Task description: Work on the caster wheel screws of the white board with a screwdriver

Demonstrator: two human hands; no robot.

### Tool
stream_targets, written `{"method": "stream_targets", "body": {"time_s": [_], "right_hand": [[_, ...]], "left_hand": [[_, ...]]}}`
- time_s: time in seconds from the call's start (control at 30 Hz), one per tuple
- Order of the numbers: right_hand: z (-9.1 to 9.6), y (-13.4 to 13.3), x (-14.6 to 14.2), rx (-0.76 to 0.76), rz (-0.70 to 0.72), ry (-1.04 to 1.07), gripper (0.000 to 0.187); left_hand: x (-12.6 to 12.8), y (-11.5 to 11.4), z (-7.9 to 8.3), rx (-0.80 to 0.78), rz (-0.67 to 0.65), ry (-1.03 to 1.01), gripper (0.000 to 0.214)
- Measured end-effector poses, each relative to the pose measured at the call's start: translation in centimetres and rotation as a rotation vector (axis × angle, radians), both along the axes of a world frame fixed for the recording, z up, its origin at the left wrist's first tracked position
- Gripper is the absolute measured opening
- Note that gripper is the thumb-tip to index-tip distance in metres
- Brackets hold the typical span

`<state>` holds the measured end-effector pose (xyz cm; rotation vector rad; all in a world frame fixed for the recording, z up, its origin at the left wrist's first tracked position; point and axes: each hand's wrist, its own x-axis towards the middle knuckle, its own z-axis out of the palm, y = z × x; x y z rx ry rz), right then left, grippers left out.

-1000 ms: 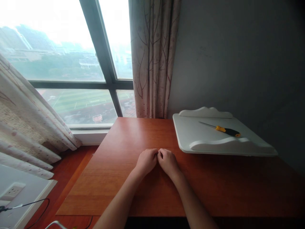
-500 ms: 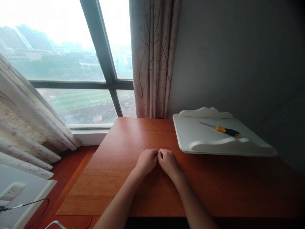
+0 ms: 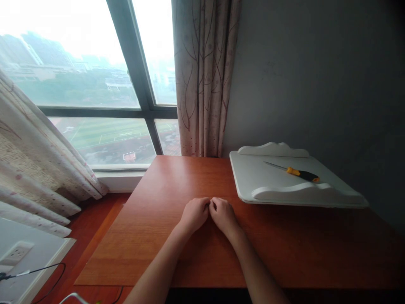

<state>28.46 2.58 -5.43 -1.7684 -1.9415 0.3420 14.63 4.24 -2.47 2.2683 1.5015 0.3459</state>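
Note:
My left hand (image 3: 196, 211) rests on the brown wooden table (image 3: 133, 236) with its fingers curled into a loose fist. Against it, knuckles touching, lies my right hand (image 3: 222, 213), curled the same way, with a small gap showing between thumb and fingers. I see nothing held in either one. To the right of both hands, a tool (image 3: 300, 173) with a thin, pointed metal blade and a black-and-yellow handle lies on a white board (image 3: 253, 169) with wavy raised edges. Its blade points left, and neither hand touches it.
Behind the table hangs a patterned curtain (image 3: 202, 84) beside a large window (image 3: 91, 84). A grey wall (image 3: 310, 76) rises behind the white board. At lower left are a wall socket (image 3: 17, 253) and a black cable (image 3: 47, 267) near the red floor (image 3: 85, 236).

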Motion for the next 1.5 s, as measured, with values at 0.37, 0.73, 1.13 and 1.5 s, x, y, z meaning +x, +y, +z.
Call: {"method": "stream_targets", "body": {"time_s": [0.37, 0.73, 1.13, 1.5], "right_hand": [[0.03, 0.04, 0.00, -0.004, -0.002, 0.006, 0.026], [0.06, -0.02, -0.09, -0.004, -0.012, -0.006, 0.026], [0.25, -0.08, -0.10, -0.009, -0.010, -0.011, 0.027], [0.38, -0.13, -0.07, -0.020, -0.008, -0.005, 0.027]], "left_hand": [[0.02, -0.06, 0.07, -0.001, 0.000, 0.006, 0.027], [0.09, -0.14, 0.41, -0.001, -0.007, 0.011, 0.029], [0.15, -0.24, 0.60, -0.011, 0.003, 0.023, 0.028], [0.07, -0.23, 0.52, 0.002, -0.003, 0.007, 0.028]]}}
